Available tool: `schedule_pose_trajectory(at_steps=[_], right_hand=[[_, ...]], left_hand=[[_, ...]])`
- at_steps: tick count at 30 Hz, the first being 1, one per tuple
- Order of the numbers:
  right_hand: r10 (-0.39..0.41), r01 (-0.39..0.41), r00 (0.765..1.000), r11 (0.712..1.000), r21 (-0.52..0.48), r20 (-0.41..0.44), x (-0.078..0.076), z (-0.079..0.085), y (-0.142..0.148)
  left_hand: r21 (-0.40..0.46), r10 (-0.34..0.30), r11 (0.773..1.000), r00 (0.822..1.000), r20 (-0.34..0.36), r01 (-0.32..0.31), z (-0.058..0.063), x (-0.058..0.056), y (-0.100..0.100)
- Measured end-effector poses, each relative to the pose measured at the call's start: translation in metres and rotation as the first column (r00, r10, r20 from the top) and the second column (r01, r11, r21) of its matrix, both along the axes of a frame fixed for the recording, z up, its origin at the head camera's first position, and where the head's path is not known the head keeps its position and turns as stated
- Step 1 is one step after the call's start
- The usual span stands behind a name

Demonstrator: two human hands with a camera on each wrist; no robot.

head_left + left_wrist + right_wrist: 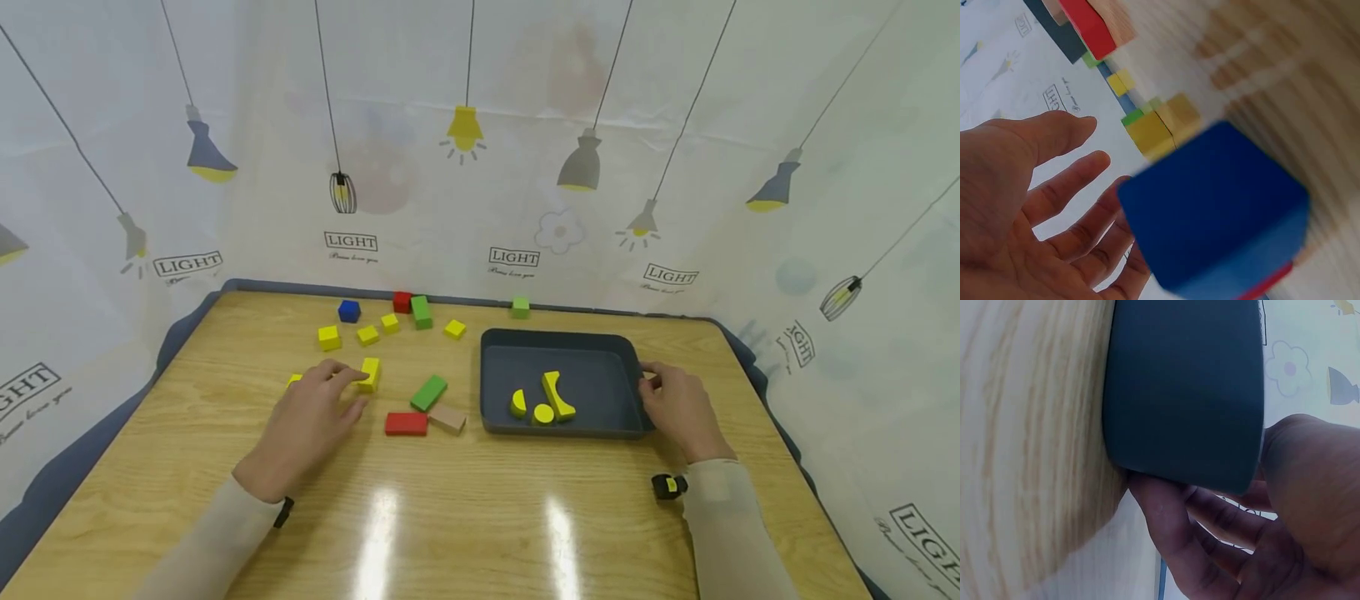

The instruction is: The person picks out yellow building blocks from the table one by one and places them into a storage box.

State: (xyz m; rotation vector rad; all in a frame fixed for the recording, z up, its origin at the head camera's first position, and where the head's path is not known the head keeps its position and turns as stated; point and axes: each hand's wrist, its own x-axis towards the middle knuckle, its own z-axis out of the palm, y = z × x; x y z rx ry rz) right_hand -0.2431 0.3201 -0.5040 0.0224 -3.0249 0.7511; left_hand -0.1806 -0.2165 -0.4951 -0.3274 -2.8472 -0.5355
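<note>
My left hand [311, 417] hovers over the left of the table, fingers spread and nothing between them. Its index fingertip overlaps an upright yellow block [370, 375] in the head view. A blue block [1216, 206] looms close to the left wrist camera, beside the fingers. At the right, my right hand [684, 408] grips the short side of a dark grey tray [562, 337], with fingers against the outer wall and the thumb up by the rim. Inside the tray lie a yellow arched block [553, 396], a yellow half-round block [518, 403] and a yellow round block [543, 414].
A green block [429, 392], a red block [406, 424] and a wooden block [448, 418] lie left of the tray. Several blocks stand along the back, among them a blue cube [348, 312] and a light green cube [521, 307]. A printed curtain [435, 192] hangs behind the table.
</note>
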Motion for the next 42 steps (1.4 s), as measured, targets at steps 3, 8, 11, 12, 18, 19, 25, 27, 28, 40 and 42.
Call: schedule_pose_trajectory(at_steps=[3,8,11,12,18,19,25,27,28,40,42], right_hand=[[0.000,0.000,1.000,1.000,-0.002,0.008,0.001,0.002,0.000],[-0.001,0.001,1.000,1.000,-0.007,0.021,0.003,0.004,-0.001],[-0.005,0.006,1.000,1.000,-0.009,0.017,0.003,0.003,-0.002],[-0.005,0.005,1.000,1.000,-0.010,0.014,0.003,0.003,-0.003],[0.003,-0.003,1.000,1.000,-0.012,0.000,0.002,0.002,-0.002],[0.003,-0.003,1.000,1.000,-0.013,-0.001,0.001,0.002,-0.002],[0.002,-0.002,1.000,1.000,-0.014,0.003,0.002,0.000,-0.002],[0.000,0.000,1.000,1.000,-0.018,0.008,0.002,0.000,-0.002],[0.000,0.000,1.000,1.000,-0.019,0.008,0.002,-0.001,-0.002],[-0.011,0.011,1.000,1.000,-0.004,0.018,0.002,-0.001,-0.003],[-0.012,0.012,1.000,1.000,0.000,0.015,0.001,-0.001,-0.003]], left_hand=[[-0.017,0.011,1.000,1.000,0.010,-0.011,0.001,0.002,-0.009],[-0.070,0.021,0.997,1.000,0.006,-0.020,-0.001,0.006,-0.022],[-0.092,0.034,0.995,0.999,0.009,-0.033,-0.002,0.007,-0.027],[-0.095,0.038,0.995,0.999,0.012,-0.037,-0.002,0.007,-0.029],[-0.088,0.042,0.995,0.997,0.061,-0.036,-0.003,0.008,-0.034],[-0.086,0.042,0.996,0.996,0.074,-0.035,-0.003,0.007,-0.034],[-0.060,0.043,0.998,0.989,0.143,-0.035,0.000,0.007,-0.037],[-0.057,0.047,0.998,0.986,0.159,-0.039,0.000,0.008,-0.037],[-0.057,0.050,0.998,0.985,0.164,-0.041,0.001,0.009,-0.038],[-0.018,0.026,1.000,0.983,0.184,-0.023,-0.001,0.011,-0.043],[-0.014,0.025,1.000,0.982,0.189,-0.023,-0.001,0.010,-0.043]])
